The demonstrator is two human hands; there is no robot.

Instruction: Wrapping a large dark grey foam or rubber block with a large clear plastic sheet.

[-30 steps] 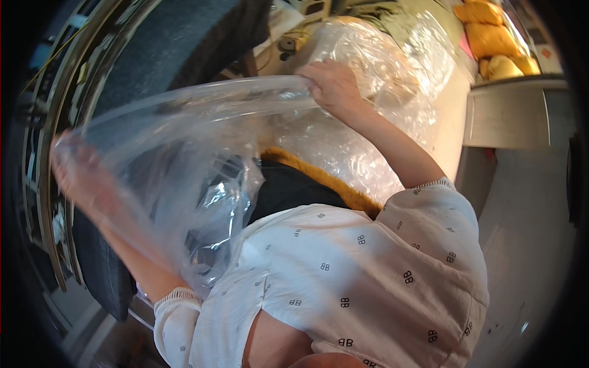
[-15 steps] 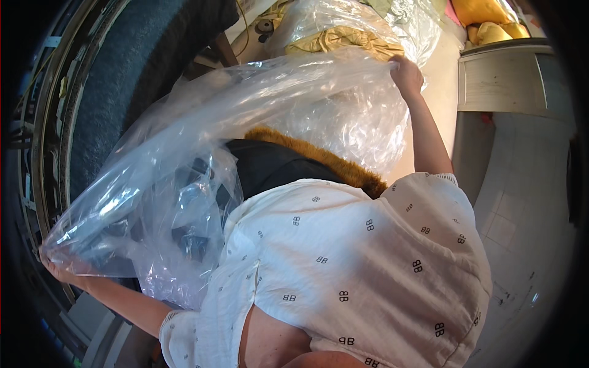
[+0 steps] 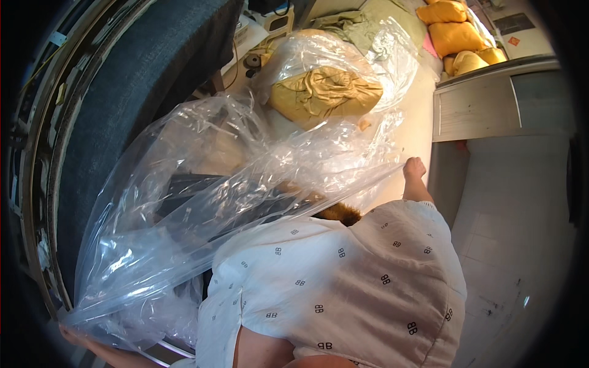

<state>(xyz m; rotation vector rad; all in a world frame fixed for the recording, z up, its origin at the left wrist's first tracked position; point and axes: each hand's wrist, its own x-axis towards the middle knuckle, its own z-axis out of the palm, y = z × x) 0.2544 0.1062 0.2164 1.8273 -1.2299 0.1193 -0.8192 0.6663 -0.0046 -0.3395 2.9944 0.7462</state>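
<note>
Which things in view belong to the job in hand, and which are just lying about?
In hand:
- clear plastic film, stretched between the hands
- left hand
- right hand

Apparently lying about, untouched by either hand:
- orange bundles
- green cloth
- gold bundle, though its role is unclear

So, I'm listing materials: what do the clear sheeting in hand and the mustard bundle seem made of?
Clear sheeting: likely thin, glossy plastic film; it's see-through with sharp highlights. Mustard bundle: probably fabric with a slight sheen, judging by its soft gathers; exact fibre unclear.
</note>
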